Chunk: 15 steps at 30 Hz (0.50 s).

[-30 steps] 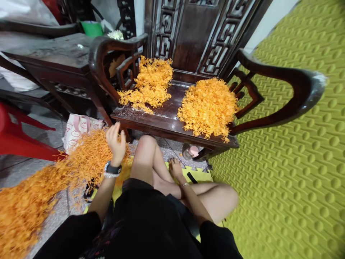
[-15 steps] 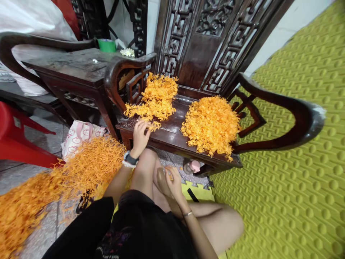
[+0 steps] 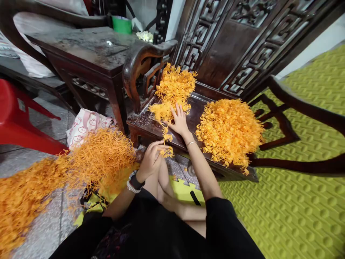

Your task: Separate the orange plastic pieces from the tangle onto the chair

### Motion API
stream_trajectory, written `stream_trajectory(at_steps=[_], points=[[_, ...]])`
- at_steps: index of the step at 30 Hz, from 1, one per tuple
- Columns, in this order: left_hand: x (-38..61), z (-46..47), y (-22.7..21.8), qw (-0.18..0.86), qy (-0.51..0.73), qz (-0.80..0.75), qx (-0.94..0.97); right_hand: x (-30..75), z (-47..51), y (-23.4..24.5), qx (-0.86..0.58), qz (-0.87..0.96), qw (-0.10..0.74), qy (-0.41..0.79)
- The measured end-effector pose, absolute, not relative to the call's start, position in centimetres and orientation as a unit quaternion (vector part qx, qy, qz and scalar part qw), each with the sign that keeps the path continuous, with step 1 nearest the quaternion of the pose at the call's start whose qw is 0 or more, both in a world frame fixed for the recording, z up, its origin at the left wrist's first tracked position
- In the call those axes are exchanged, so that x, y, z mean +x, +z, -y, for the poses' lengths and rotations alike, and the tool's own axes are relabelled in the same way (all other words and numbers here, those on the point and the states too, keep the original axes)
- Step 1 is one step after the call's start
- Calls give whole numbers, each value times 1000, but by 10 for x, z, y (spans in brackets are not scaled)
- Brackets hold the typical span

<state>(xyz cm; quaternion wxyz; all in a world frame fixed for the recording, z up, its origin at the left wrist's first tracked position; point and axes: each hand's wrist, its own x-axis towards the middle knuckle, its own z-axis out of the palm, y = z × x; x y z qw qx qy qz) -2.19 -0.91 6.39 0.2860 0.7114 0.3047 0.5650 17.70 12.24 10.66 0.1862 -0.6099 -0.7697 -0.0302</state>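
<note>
My left hand (image 3: 152, 158) is just in front of the dark wooden chair seat (image 3: 175, 135), its fingers closed on a small orange spidery plastic piece (image 3: 166, 152). A few like pieces trail from there up to the seat. My right hand (image 3: 179, 121) reaches over the seat with fingers spread, touching the near side of the smaller orange heap (image 3: 176, 84). Some pieces at that heap's left edge are blurred. To the right on the same seat lies a larger rounded heap (image 3: 230, 131) of the same pieces.
Stringy orange plastic (image 3: 97, 154) is piled on the floor at left, beside a printed white bag (image 3: 78, 131) and a red stool (image 3: 16, 115). A side table (image 3: 81, 50) carries green tape (image 3: 122, 25). Chair arms flank the seat; yellow mat (image 3: 296, 212) lies right.
My right hand has moved up from my lap to the smaller heap. My left hand has drawn back from the seat edge, holding a piece. The view has shifted.
</note>
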Motion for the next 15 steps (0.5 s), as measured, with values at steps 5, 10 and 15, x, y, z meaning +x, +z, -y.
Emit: stream_trajectory(at_steps=[5, 10, 15], points=[[-45, 31, 70, 325, 633, -352, 608, 192, -140, 91, -643, 744, 176, -34], [-85, 80, 111, 311, 687, -439, 489, 196, -149, 86, -677, 711, 186, -41], [-116, 123, 149, 327, 732, -452, 390, 191, -151, 86, -689, 694, 203, -54]])
